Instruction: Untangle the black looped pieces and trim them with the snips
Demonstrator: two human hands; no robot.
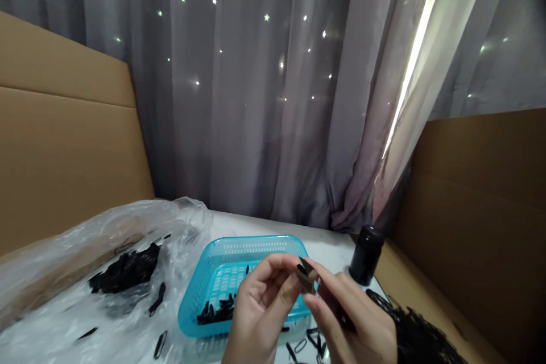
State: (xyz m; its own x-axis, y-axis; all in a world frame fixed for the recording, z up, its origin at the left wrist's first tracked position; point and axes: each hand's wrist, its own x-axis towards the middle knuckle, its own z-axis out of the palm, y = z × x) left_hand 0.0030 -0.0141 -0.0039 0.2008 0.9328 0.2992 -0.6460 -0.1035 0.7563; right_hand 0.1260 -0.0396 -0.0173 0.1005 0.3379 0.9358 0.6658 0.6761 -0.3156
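In the head view, my left hand (267, 301) and my right hand (352, 313) meet above the right side of a blue plastic basket (191, 296). Between their fingertips is a small dark folded strip (306, 277), pinched by both thumbs and forefingers. Its exact kind does not show. Inside the basket, several small black pieces (217, 310) lie in the near left corner. Black clip-like pieces and thin oval loops (315, 341) are scattered on the white table below my hands. My left palm hides part of the basket.
On the left, a clear plastic bag (179, 222) lies by a heap of black pieces (125, 270). A black bottle (367, 255) stands at the right, behind a pile of black loops (422, 330). Cardboard walls (63, 142) flank the table; grey curtains (247, 125) hang behind.
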